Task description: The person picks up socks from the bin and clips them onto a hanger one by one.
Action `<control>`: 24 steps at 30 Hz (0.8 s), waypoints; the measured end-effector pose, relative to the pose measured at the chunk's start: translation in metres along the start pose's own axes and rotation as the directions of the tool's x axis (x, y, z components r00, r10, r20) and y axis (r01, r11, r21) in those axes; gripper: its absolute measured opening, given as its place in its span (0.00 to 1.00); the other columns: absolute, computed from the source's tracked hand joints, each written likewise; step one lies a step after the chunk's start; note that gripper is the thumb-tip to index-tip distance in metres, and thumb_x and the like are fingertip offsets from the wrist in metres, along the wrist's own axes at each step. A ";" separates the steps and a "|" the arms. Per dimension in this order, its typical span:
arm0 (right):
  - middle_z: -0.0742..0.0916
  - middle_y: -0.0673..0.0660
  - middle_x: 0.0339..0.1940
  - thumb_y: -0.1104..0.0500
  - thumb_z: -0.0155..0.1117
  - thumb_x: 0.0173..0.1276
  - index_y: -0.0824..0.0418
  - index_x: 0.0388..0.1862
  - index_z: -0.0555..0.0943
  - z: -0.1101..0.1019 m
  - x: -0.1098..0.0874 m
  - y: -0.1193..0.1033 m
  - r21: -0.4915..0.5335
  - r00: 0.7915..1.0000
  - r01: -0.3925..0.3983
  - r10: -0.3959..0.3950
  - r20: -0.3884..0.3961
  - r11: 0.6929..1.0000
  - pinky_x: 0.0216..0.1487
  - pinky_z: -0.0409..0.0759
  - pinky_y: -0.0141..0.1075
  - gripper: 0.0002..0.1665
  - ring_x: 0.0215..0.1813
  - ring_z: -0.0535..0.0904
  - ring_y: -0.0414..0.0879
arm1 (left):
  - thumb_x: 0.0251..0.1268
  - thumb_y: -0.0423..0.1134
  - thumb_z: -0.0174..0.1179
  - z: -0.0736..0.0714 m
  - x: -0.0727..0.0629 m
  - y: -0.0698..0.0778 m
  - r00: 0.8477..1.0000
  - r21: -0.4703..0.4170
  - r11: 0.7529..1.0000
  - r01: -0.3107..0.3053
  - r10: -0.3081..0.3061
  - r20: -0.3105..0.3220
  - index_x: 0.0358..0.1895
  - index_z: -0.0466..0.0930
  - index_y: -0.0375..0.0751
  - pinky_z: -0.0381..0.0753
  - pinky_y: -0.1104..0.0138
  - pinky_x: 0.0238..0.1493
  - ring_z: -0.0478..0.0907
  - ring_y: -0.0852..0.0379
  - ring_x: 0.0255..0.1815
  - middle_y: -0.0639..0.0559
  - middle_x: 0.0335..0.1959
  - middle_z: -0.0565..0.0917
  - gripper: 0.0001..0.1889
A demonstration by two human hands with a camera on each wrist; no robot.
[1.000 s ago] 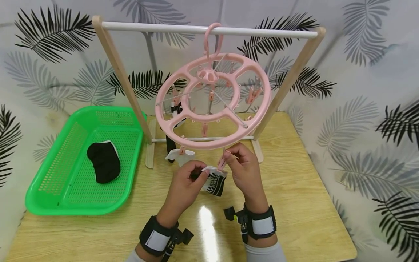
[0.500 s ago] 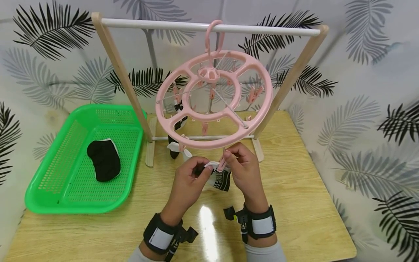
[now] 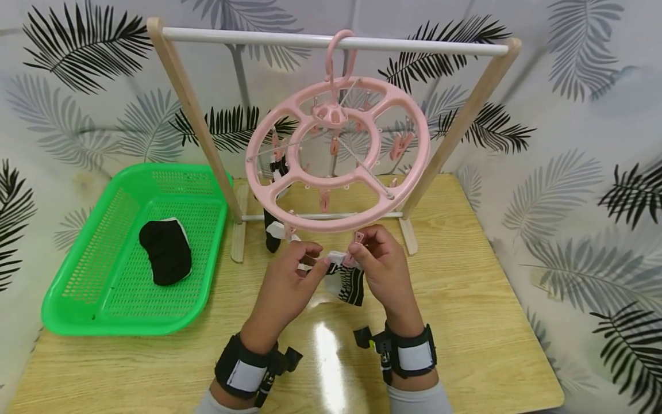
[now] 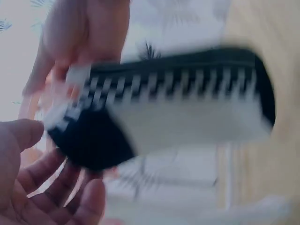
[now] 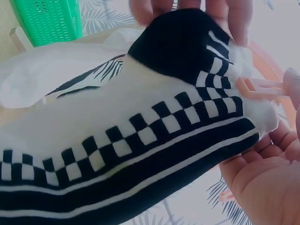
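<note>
A white ankle sock with black heel, checks and stripes [image 5: 154,126] hangs by its cuff at the front of a pink round clip hanger [image 3: 336,224]. My right hand [image 3: 385,259] pinches a pink clothespin [image 5: 262,87], whose jaws sit over the cuff. My left hand [image 3: 289,276] is beside the sock's heel end, thumb tip right at the fabric and fingers spread loosely apart from the thumb. In the left wrist view the sock is blurred, with the left fingers [image 4: 51,187] partly behind its heel.
A green basket [image 3: 124,330] at left holds a black sock with white edging [image 3: 165,253]. The hanger hooks over the white bar [image 3: 248,38] of a wooden stand. Another white sock [image 3: 278,231] and a black-and-white sock [image 3: 272,230] hang at the hanger's left. Several clothespins dangle from it.
The left hand's thumb and fingers have parted at the sock and it has shifted slightly left. The right hand stays at the clothespin, which now stands more upright.
</note>
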State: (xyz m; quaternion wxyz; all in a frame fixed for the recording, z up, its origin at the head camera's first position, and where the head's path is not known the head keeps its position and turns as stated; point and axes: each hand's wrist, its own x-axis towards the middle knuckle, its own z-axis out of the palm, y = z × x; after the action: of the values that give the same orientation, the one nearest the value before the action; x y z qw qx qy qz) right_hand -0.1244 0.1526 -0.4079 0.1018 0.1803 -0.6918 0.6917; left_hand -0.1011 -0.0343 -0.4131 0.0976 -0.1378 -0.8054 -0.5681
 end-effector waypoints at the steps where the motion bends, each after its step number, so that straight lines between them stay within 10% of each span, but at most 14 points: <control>1: 0.80 0.53 0.30 0.59 0.65 0.70 0.72 0.41 0.73 0.000 0.000 0.000 0.001 1.000 0.001 -0.001 0.004 1.000 0.32 0.80 0.33 0.16 0.31 0.79 0.43 | 0.70 0.41 0.63 -0.005 0.001 0.001 0.999 0.048 0.998 -0.029 0.030 -0.022 0.48 0.83 0.40 0.84 0.62 0.37 0.82 0.57 0.42 0.51 0.43 0.82 0.10; 4: 0.80 0.54 0.30 0.59 0.65 0.70 0.73 0.41 0.72 0.000 0.000 0.001 -0.006 1.000 0.005 -0.005 0.010 1.000 0.32 0.80 0.33 0.17 0.31 0.79 0.43 | 0.68 0.38 0.65 -0.017 0.006 0.006 0.976 0.151 0.975 -0.162 0.181 -0.124 0.45 0.83 0.37 0.84 0.61 0.37 0.80 0.55 0.40 0.47 0.40 0.82 0.09; 10: 0.79 0.55 0.31 0.64 0.64 0.71 0.72 0.41 0.73 0.001 0.000 0.001 -0.018 1.000 0.007 -0.007 0.008 1.000 0.33 0.80 0.33 0.12 0.32 0.79 0.44 | 0.58 0.35 0.72 -0.031 0.021 0.015 0.869 0.290 0.889 -0.356 0.429 -0.248 0.49 0.83 0.34 0.74 0.52 0.49 0.73 0.42 0.51 0.39 0.51 0.77 0.16; 24: 0.81 0.55 0.31 0.61 0.62 0.72 0.73 0.42 0.73 0.002 -0.002 0.003 0.014 0.999 0.038 -0.038 0.022 0.999 0.33 0.82 0.35 0.14 0.31 0.80 0.45 | 0.56 0.41 0.75 -0.030 0.036 0.022 0.918 0.410 0.853 -0.322 0.387 -0.084 0.49 0.87 0.37 0.70 0.47 0.53 0.70 0.39 0.56 0.37 0.58 0.76 0.18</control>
State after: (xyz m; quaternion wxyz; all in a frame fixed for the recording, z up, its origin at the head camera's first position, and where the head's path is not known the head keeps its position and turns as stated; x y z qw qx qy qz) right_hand -0.1230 0.1508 -0.4112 0.1059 0.2018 -0.6847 0.6922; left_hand -0.1280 -0.0514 -0.3724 0.2919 -0.2149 -0.8516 -0.3787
